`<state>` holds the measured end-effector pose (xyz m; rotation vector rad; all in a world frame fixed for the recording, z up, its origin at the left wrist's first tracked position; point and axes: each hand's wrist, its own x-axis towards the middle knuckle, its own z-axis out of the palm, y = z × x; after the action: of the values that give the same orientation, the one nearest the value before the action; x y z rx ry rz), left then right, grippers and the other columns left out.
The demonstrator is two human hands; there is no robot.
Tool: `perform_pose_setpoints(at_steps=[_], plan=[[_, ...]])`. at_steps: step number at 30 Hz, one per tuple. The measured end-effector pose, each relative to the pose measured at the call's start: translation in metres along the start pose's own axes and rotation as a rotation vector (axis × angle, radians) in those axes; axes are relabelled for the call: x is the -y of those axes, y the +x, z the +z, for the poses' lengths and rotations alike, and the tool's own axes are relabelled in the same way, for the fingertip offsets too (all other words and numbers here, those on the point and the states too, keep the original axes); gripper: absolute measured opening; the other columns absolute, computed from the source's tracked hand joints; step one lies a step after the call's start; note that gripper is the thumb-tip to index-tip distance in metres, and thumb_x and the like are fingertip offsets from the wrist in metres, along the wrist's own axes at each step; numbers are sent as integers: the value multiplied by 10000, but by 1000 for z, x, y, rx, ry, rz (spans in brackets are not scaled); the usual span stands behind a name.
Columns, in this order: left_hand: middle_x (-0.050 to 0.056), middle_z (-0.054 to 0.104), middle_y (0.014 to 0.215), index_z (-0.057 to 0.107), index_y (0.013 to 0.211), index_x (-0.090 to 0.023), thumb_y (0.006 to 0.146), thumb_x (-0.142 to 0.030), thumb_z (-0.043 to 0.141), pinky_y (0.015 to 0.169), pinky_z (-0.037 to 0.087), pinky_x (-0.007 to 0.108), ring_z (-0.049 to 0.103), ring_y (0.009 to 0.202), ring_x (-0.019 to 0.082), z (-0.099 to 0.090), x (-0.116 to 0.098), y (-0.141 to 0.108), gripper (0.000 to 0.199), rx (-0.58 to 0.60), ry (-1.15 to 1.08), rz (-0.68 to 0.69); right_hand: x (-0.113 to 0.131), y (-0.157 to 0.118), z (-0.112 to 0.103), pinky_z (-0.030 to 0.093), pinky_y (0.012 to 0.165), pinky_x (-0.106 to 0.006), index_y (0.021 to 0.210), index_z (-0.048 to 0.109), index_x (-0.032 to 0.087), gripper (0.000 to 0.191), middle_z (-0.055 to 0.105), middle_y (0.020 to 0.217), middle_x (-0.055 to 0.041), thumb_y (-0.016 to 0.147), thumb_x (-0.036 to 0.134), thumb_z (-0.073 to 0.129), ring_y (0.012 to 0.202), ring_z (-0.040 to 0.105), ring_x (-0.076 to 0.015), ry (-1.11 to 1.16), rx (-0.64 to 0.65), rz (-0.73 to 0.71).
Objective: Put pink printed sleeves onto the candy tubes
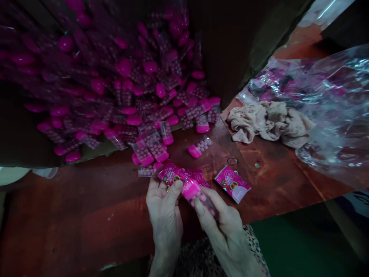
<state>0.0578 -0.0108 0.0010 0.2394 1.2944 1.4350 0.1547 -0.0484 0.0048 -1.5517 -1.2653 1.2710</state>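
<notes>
Left hand (164, 219) pinching a pink printed sachet (172, 174), right hand (225, 227) pinching a clear pink-capped tube (190, 189) of pink balls (203, 198), both at six o'clock; more tubes (150, 111) heaped inside a cardboard carton (230, 38) at eleven.

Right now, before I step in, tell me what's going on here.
A person's left hand pinches pink foil sachets while the right hand holds a clear tube of pink balls with a bright pink cap next to them. More capped tubes lie heaped beyond, on a rust-red tabletop, beside one loose sachet.
</notes>
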Motion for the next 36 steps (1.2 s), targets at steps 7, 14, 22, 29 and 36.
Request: perform_pose_setpoints(at_steps=[7,14,22,29,36], plan=[[20,691,756,646,861,-162,577,-201,793,683,500,271,635,680,148,3,3,5,322,40,20,-64,-9,3,1,270,416,-196,778,481,193,252,381,571,60,921,390,418,478,324,-79,368,109,194],[55,677,623,670,671,-129,652,-414,729,658,492,308,629,634,181,-1,6,-1,291,148,28,-235,-14,3,3,299,429,-185,830,526,186,217,384,554,67,918,363,435,464,342,-74,348,67,73],[-2,610,490,649,552,-134,642,-401,742,547,461,243,549,472,110,6,2,-14,297,108,92,-151,-7,-5,-3,455,577,-200,1055,581,182,230,618,724,-2,905,285,440,597,561,-119,73,-17,-155],[39,715,705,677,666,-157,674,-336,732,708,496,290,669,744,167,12,-11,-1,187,85,5,-25,-13,6,-32,419,553,-217,988,569,179,266,544,681,12,954,334,357,586,505,-119,-76,-56,-121],[53,730,812,708,750,-167,739,-309,679,737,483,275,661,828,164,13,-13,-20,146,172,28,-36,-21,49,-51,415,797,-505,1064,610,64,349,567,1012,-203,880,332,483,948,487,-341,-757,-335,-229]])
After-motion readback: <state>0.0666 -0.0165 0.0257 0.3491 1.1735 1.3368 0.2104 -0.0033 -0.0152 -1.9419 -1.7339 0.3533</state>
